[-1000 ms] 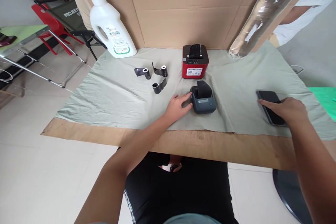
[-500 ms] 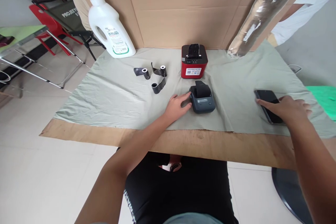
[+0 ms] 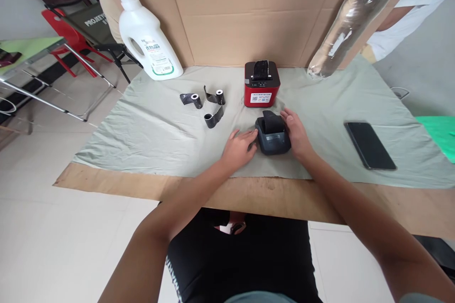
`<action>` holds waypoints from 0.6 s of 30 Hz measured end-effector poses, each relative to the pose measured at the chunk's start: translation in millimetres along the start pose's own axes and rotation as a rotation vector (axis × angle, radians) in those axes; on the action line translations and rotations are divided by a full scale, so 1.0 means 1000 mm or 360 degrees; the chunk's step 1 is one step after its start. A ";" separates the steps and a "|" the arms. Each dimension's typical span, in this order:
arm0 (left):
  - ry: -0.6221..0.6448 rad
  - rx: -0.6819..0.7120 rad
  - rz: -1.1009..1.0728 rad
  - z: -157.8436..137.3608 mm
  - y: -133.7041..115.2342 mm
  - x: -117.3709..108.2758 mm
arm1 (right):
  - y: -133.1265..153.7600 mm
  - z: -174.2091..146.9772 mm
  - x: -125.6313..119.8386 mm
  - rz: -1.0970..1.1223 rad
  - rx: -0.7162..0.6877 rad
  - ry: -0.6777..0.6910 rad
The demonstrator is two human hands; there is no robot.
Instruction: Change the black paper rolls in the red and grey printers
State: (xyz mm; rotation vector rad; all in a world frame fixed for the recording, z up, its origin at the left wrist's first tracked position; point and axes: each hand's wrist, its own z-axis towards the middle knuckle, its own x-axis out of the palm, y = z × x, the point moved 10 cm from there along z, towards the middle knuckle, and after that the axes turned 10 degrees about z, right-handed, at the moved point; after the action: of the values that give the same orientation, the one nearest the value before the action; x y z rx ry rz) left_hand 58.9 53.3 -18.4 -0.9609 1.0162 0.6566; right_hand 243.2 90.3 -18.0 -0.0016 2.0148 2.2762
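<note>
A small dark blue portable label printer (image 3: 273, 143), with a strip of black paper sticking out of its top, rests on the cloth between my hands. My left hand (image 3: 240, 150) lies at its left side, fingers stretched and fingertips at the casing. Along its right side is my right hand (image 3: 297, 133), fingers extended forward against or just beside it. Just behind stands a red and black printer (image 3: 261, 90), black paper also coming from its slot. To the left lie three partly unrolled black paper rolls (image 3: 213, 118). A black phone (image 3: 369, 146) lies flat at the right.
A white detergent bottle (image 3: 151, 42) stands at the back left, against a cardboard panel (image 3: 249, 19). A clear plastic-wrapped, elongated item (image 3: 350, 28) leans at the back right. A grey-green cloth (image 3: 142, 137) covers the wooden tabletop (image 3: 117, 182). A person in white is beyond the panel.
My right hand has left the phone and moved left to the dark blue printer's right side. The phone stays on the cloth. My left hand remains at the printer's left side.
</note>
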 end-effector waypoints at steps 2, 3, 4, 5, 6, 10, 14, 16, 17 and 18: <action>0.0028 0.0012 -0.0007 0.001 0.000 0.002 | -0.002 -0.002 0.003 0.0031 -0.0022 -0.0061; 0.0040 0.0019 -0.0007 0.002 0.001 0.004 | -0.002 -0.004 0.004 0.0024 -0.0037 -0.0082; 0.0051 0.0025 -0.0002 0.003 0.001 0.005 | -0.002 -0.006 0.003 0.0014 -0.0050 -0.0100; 0.0059 0.0032 0.0007 0.004 0.002 0.005 | -0.001 -0.007 0.002 0.0002 -0.0061 -0.0118; 0.0068 0.0042 0.0016 0.006 0.002 0.006 | 0.000 -0.008 0.001 -0.0013 -0.0069 -0.0132; 0.0078 0.0048 0.0017 0.009 0.002 0.007 | -0.002 -0.008 -0.001 -0.0025 -0.0059 -0.0135; -0.0035 -0.0026 -0.0043 0.008 0.005 -0.002 | 0.001 -0.017 -0.006 -0.0064 -0.0060 -0.0226; -0.0108 -0.0064 -0.0072 0.007 0.006 -0.007 | 0.011 -0.027 -0.013 -0.0078 -0.0126 -0.0345; -0.0137 -0.0071 -0.0088 0.006 0.006 -0.008 | 0.017 -0.032 -0.017 -0.0089 -0.0173 -0.0397; -0.0166 -0.0065 -0.0102 0.005 0.006 -0.010 | 0.022 -0.036 -0.019 -0.0104 -0.0220 -0.0434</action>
State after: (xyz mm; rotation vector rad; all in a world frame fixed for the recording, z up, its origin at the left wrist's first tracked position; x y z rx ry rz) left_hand 52.4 60.3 -10.4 -0.9812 0.8794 0.6693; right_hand 257.7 50.9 0.9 0.2169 1.6971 2.2307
